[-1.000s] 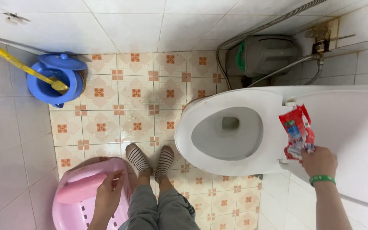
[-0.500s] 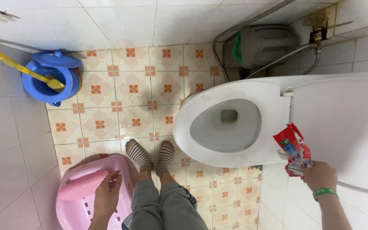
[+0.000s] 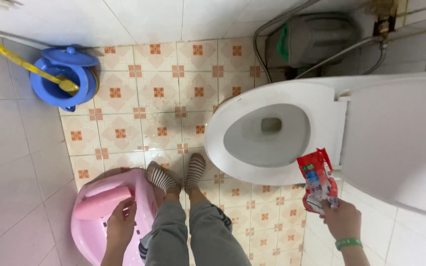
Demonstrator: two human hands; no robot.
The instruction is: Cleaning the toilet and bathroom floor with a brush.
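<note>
Head view, lower frame: one right hand (image 3: pixel 342 220), fingers clamped on one red packet (image 3: pixel 317 180) beside one toilet (image 3: pixel 232 118); one left hand (image 3: pixel 121 227), fingers loosely apart, touching one pink tub (image 3: pixel 87 239).

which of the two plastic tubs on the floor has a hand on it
The pink basin beside the feet: the left hand rests on it. The blue bucket sits untouched by the wall.

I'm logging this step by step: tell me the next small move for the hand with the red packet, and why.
Probably bring the right hand over the toilet bowl: the red packet it grips hangs just outside the rim, and the seat is already open. The left hand rests on the pink basin.
</note>
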